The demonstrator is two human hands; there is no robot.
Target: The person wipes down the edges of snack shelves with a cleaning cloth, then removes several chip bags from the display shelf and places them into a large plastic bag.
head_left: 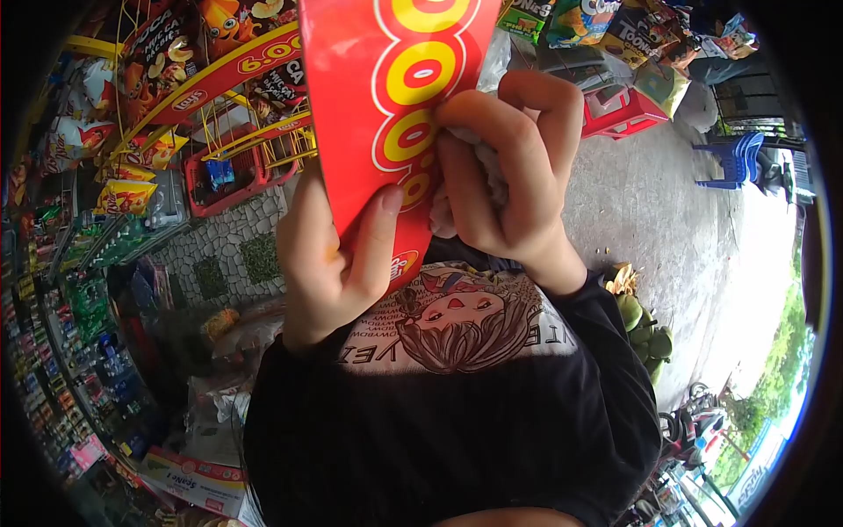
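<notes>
A red price sign (351,105) with large yellow numerals outlined in white is held up in front of my chest, its top running out of view. My left hand (338,255) is closed on its lower left part, thumb flat on the printed face and the other fingers behind it. My right hand (518,167) is curled at the sign's right edge, fingertips touching the face. Crumpled white material (487,171), like a tissue or cloth, is bunched inside the right hand and partly hidden by its fingers.
A yellow wire rack (219,79) with snack bags stands at upper left, above a red basket (206,189). Densely stocked shelves (70,351) line the left. More snack bags (584,22) hang at upper right. Blue chairs (731,162), green coconuts (645,329) and a motorbike (698,422) are on the right.
</notes>
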